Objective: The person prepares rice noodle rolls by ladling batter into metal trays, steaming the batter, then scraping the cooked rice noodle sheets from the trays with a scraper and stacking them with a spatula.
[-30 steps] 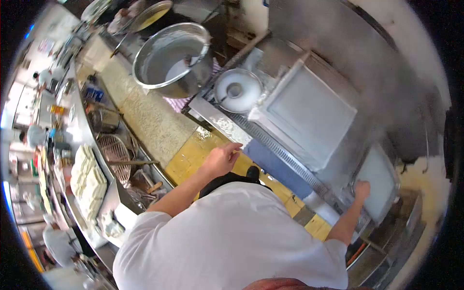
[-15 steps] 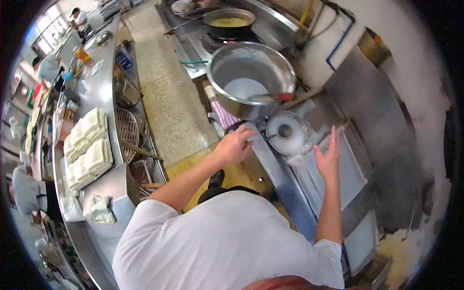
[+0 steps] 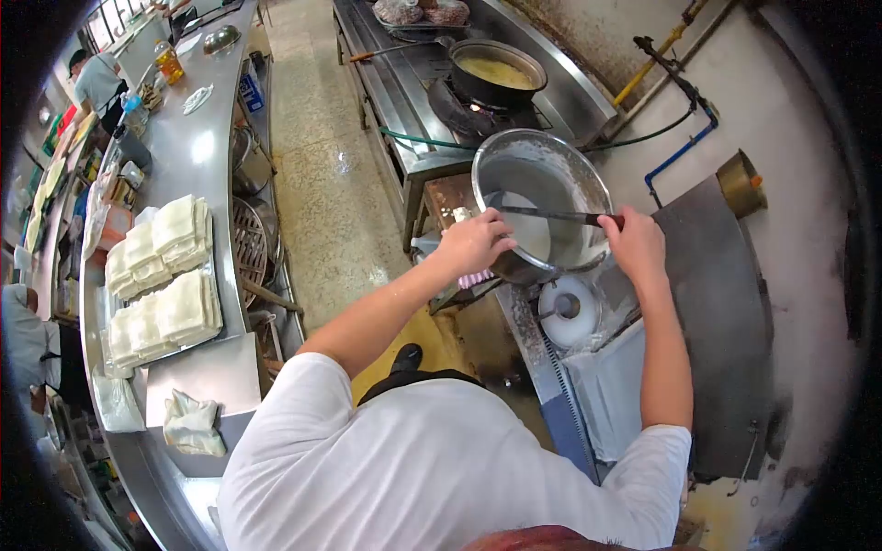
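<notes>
A large steel pot (image 3: 588,170) with pale, milky contents stands at the corner of the stove and counter. My right hand (image 3: 638,241) is closed on the red-brown grip of a long utensil with a dark shaft (image 3: 551,214). This shaft lies across the pot's opening toward its left side; the far end's shape is unclear. Over the pot's left rim curl the fingers of my left hand (image 3: 476,243). Just below the pot, a white round piece with a central hole (image 3: 570,310) sits on the counter beside a white cloth-lined tray (image 3: 608,390).
Behind the pot, a black pan (image 3: 496,73) of yellowish liquid sits over a lit burner. Stacked pale sheets (image 3: 165,317) fill trays on the left steel counter (image 3: 204,147). A brass-coloured container (image 3: 740,184) is at right. Another person (image 3: 96,83) stands far left.
My view has shifted. My right hand has moved up from above the tray and taken hold of the utensil's grip. My left hand has come to the pot's rim.
</notes>
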Available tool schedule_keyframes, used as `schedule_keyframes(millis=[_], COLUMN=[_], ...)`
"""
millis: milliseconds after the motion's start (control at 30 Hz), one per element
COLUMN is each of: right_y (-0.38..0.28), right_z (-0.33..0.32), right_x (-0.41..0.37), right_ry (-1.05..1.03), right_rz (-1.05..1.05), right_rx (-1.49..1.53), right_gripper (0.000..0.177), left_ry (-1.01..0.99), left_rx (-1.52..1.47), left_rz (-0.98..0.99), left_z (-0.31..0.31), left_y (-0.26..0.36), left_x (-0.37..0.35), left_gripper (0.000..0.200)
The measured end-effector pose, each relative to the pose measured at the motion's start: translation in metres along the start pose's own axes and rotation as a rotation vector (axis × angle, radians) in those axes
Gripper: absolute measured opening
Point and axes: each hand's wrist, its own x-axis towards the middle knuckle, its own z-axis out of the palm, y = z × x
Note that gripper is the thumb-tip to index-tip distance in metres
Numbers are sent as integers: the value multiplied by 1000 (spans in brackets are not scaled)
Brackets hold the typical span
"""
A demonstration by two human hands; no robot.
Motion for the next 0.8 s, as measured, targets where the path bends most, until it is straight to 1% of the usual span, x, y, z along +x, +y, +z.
schedule_keyframes(millis=[33,133,167,233,267,333,367,433,467,533,567,633,667,700,767,800], right_y=[0,5,4,-3,-5,-8,-8,-8,-10,-15,-16,-17,-13,-21,-23,-20], right_z=[0,20,19,17,13,-5,-15,-34,-41,-49,-44,-20,2,14,40,47], right_x=[4,2,-3,-12,-18,-29,-31,-35,-36,-36,-39,-47,-52,-61,-69,-70], right_ry=[-1,-206,-205,-351,-353,-441,-440,-561,-562,-580,-579,-495,-486,-404,-270,-272], right_rz=[-4,-153,-155,-115,-121,-118,-116,-145,-145,-142,-150,-152,-166,-195,-192,-201], right_rx=[-9,-260,-260,-291,-287,-300,-299,-336,-335,-243,-243,-135,-112,-65,-108,-104], right_gripper=[29,29,29,26,26,24,24,21,21,19,19,19,23,25,26,26], left_ry=[34,107,139,152,153,153,154,131,113,120,130,145,154,163,156,160], left_rx=[-36,-108,-131,-155,-181,-173,-170,-183,-193,-204,-213,-215,-224,-218,-248,-249], left_rz=[-3,2,1,-18,-31,-38,-41,-66,-95,-88,-82,-78,-68,-77,-71,-68], left_z=[3,15,15,16,16,15,16,16,15,14,13,16,16,16,16,18], left_y=[-2,-9,-9,-7,-6,-5,-4,-2,-1,2,3,1,0,-1,-1,-2], left_x=[-1,-2,-1,-2,-3,-3,-1,-1,0,-1,-2,-3,-3,-2,-3,-3], left_gripper=[32,29,27,26,25,24,23,23,23,22,21,22,23,23,23,23])
